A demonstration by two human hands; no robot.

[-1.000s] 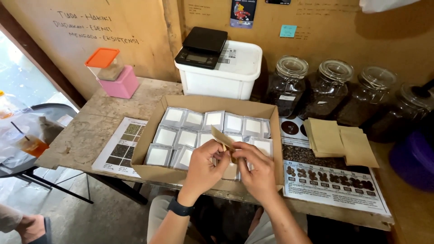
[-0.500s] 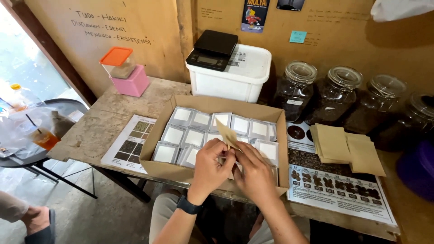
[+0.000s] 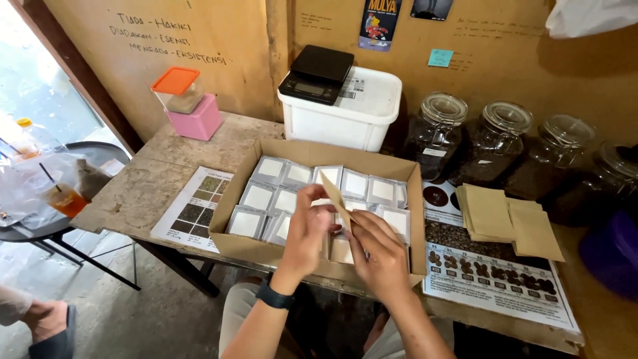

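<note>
Both my hands hold a small brown paper envelope (image 3: 337, 199) above the near right part of an open cardboard box (image 3: 234, 242). My left hand (image 3: 307, 234), with a dark watch on its wrist, pinches the envelope from the left. My right hand (image 3: 377, 251) grips its lower right side. The box is filled with rows of small silver pouches (image 3: 259, 197) with white labels, standing side by side. Part of the envelope is hidden behind my fingers.
A stack of brown envelopes (image 3: 508, 218) lies to the right on a printed bean chart (image 3: 498, 282). Glass jars of dark beans (image 3: 434, 135) line the back wall, next to a white tub (image 3: 342, 113) with a black scale (image 3: 316, 74). Pink and orange-lidded containers (image 3: 187, 105) stand back left.
My hands have lifted slightly and shifted the brown envelope a little higher over the box; my left fingers have moved up along it. The view has shifted slightly.
</note>
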